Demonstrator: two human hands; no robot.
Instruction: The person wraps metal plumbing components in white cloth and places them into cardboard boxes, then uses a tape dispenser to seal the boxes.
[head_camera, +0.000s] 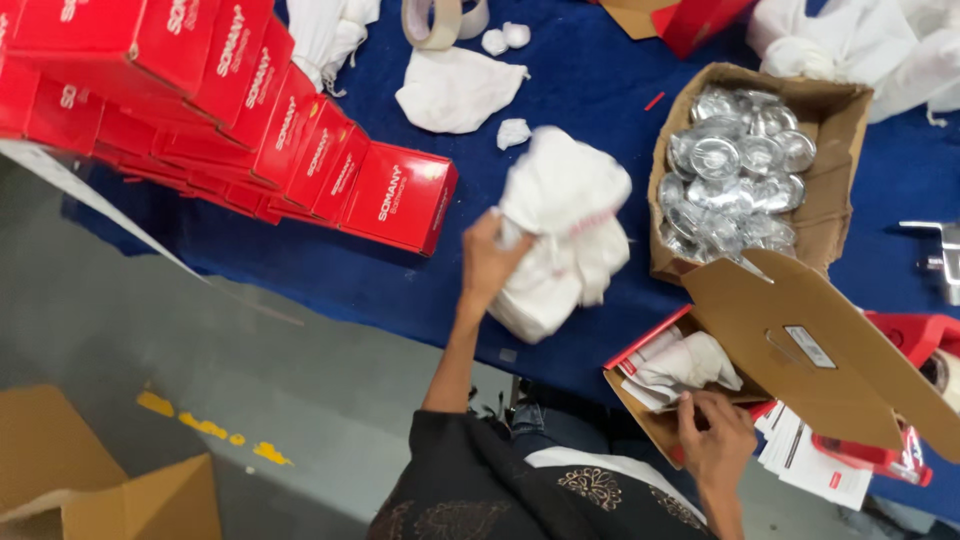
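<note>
Left hand is closed on a white cloth bundle, held above the blue bench. Right hand, fingers bent, rests on the rim of a small open box holding white wrapping. Red boxes lie left.

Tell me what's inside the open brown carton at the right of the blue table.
The brown carton holds a heap of shiny silver metal discs in clear wrap. Only the top layer shows; whatever lies beneath them and the carton's bottom is covered.

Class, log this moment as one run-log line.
left hand: grips white cloth bundle | right hand: on open red box | table: blue cloth
</note>
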